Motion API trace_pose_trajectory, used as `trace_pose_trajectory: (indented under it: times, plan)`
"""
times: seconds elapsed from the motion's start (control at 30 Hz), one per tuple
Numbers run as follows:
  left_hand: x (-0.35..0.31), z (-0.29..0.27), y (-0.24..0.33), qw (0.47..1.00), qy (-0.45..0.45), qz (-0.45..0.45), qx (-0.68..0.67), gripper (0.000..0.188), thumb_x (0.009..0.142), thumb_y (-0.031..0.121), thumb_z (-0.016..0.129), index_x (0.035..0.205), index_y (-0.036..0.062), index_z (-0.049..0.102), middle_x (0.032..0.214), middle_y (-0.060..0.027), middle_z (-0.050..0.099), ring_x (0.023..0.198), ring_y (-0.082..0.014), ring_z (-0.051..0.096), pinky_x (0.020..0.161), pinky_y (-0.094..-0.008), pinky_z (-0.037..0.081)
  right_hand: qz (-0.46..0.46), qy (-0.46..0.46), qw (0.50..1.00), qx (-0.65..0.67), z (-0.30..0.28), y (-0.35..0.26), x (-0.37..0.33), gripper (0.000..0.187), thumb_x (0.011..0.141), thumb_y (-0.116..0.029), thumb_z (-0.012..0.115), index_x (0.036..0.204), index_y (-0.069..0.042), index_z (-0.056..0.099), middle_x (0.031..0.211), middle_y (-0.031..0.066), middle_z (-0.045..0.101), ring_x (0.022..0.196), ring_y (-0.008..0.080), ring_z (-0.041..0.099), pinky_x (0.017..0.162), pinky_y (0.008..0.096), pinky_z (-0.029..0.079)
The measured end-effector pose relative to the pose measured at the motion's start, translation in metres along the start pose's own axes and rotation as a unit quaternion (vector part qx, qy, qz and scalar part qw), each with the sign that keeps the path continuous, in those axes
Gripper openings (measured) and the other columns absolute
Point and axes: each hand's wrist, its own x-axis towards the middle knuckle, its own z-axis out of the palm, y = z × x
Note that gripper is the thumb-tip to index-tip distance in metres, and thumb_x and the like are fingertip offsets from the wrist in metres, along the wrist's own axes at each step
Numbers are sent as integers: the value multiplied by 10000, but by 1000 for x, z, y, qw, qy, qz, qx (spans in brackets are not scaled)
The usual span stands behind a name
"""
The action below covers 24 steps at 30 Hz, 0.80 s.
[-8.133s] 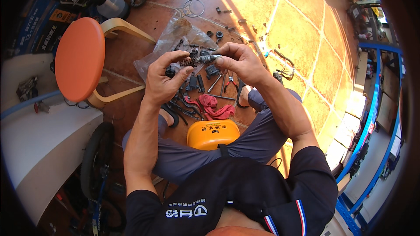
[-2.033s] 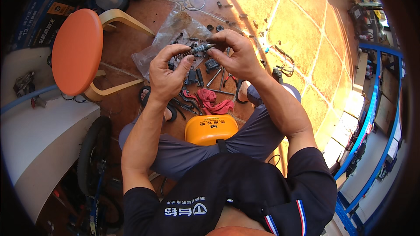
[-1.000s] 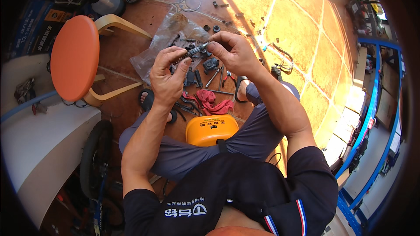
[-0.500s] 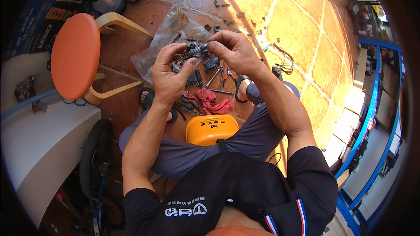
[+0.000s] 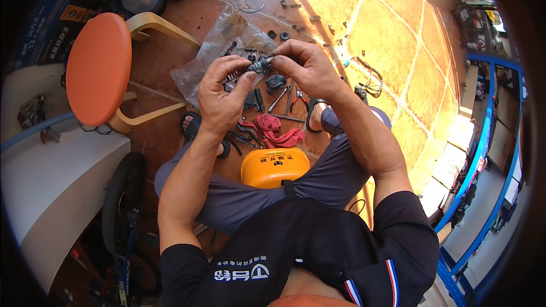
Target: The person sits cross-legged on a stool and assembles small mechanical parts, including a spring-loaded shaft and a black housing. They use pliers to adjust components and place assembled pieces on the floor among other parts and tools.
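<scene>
Between my two hands is a small grey metal part with a ridged, spring-like body. My left hand closes on its left end between thumb and fingers. At the other end, my right hand pinches a thin pale tip between thumb and forefinger. Below them on the floor lies a clear plastic bag, spread flat with several small dark parts on it, partly hidden by my left hand. A dark block-shaped part rests just beneath my hands.
Red-handled pliers, several rods and a red cloth lie between my feet. A yellow rounded seat or box sits between my legs. An orange stool stands left; blue shelving runs along the right.
My left hand has drawn a little closer to my right, and the metal part is turned slightly, its thin tip now showing at the right hand. Both hands keep their grip.
</scene>
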Motion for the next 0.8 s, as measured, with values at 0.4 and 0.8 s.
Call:
trace_pose_trajectory:
  times: [0.4,0.8]
  plan:
    - [-3,1,-3,967,0,-131,-220,253,915,-24,667,1166,-28,644,1092,-61,678,975,-116,630,876,-253,506,-27,9,1000,4,4,0,-1,175,948,-122,694,1051,18,676,915,35,713,852,83,644,766,254,531]
    - [1,3,-13,831,-13,-268,-487,216,978,138,653,1191,102,654,1115,-79,715,1039,-207,664,892,-370,517,-95,133,982,91,35,20,-1,154,912,-46,706,1056,7,697,921,45,704,840,100,653,731,245,530]
